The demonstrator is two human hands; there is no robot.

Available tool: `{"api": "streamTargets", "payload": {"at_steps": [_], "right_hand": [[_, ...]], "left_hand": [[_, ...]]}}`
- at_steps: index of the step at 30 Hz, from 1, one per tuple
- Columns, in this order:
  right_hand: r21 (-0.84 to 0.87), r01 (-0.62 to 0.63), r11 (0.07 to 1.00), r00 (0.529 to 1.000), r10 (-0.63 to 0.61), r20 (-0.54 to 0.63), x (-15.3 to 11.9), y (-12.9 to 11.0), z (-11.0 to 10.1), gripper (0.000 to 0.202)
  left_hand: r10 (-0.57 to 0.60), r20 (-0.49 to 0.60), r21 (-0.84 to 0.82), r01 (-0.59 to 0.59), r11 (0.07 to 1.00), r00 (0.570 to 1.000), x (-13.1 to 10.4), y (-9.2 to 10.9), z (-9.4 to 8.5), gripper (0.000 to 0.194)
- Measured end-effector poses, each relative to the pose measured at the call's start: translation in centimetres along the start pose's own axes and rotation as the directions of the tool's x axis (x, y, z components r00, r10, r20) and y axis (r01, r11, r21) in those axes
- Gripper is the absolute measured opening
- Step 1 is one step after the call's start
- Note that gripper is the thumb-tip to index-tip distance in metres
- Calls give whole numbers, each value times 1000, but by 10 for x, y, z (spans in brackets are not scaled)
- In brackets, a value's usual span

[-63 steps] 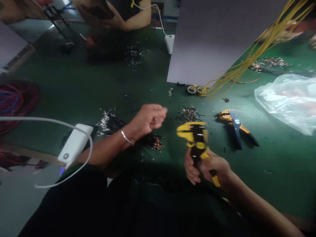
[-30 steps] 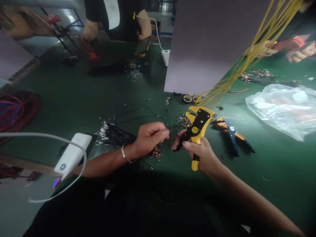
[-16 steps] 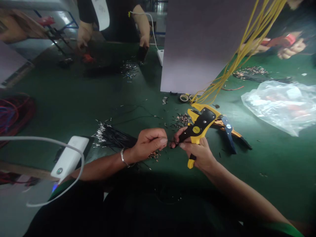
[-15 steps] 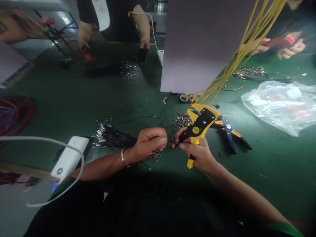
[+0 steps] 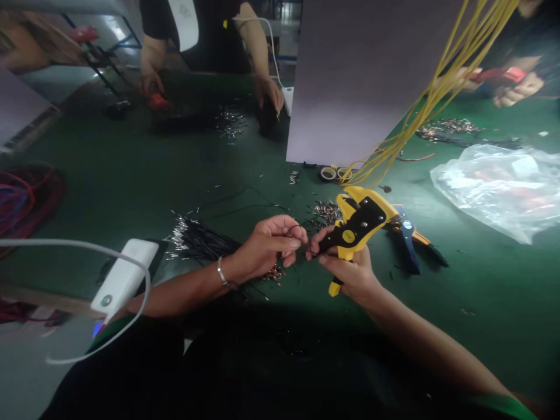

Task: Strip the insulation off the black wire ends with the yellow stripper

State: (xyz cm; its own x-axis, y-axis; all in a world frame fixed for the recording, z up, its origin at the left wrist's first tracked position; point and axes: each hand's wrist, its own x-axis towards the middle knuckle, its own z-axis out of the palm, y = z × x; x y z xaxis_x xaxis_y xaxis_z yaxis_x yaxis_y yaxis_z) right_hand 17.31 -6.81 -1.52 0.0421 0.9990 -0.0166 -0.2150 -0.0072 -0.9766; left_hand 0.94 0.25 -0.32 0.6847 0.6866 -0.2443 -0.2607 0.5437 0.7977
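While the right grip (image 5: 352,265) is holding a yellow-and-black hand tool (image 5: 362,223), the left grip (image 5: 273,244) is pinching what looks like a thin dark wire (image 5: 294,227) beside it, black wires (image 5: 205,239) lying left of both. If that pinch is loosening, the wire could be slipping away. The tool's yellow badge (image 5: 349,235) is showing nothing readable.

Green tabletop (image 5: 175,169); wires (image 5: 203,238) and a coil (image 5: 26,201) close to its near edge; tape (image 5: 322,178), clippings (image 5: 326,211) and a bag (image 5: 494,186) farther from it.

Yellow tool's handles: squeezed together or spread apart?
Spread apart: the right hand holds the yellow tool with its two handle ends standing well apart.
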Motion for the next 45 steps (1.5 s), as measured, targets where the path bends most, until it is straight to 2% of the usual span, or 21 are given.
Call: {"api": "streamTargets", "payload": {"at_steps": [6,10,15,19,23,30,32,37,41,45], "right_hand": [[-31,24,999,1000,-24,1,-1,4,-1,18],[-53,58,997,998,-57,10,-1,3,-2,19],[-78,46,996,999,-46,4,-1,5,-3,17],[-86,30,996,999,-31,-11,-1,4,-3,17],[-116,26,993,999,-28,-17,0,1,-1,15],[-208,8,978,1000,-14,-28,0,0,0,14],[-194,3,981,1000,-9,-30,0,1,0,14],[-171,-11,985,999,4,-38,4,1,0,14],[-76,-73,994,996,76,39,5,-1,-5,17],[-19,-182,983,978,183,98,1,-4,-20,23]], "left_hand": [[-48,0,47,48,998,999,2,2,-4,13],[-44,-8,51,44,998,999,4,2,-5,17],[-92,-7,143,92,985,996,5,1,-6,18],[-59,-18,242,61,968,998,6,-1,-9,15],[-66,-13,399,66,915,998,6,-3,-8,12],[-73,92,602,3,799,993,6,1,-5,10],[-102,76,608,35,793,992,6,0,-6,10],[-174,-7,506,154,849,985,7,-3,-8,9],[-150,-46,462,154,873,988,6,2,-5,6],[-109,-107,438,145,887,988,6,10,-4,4]]}}
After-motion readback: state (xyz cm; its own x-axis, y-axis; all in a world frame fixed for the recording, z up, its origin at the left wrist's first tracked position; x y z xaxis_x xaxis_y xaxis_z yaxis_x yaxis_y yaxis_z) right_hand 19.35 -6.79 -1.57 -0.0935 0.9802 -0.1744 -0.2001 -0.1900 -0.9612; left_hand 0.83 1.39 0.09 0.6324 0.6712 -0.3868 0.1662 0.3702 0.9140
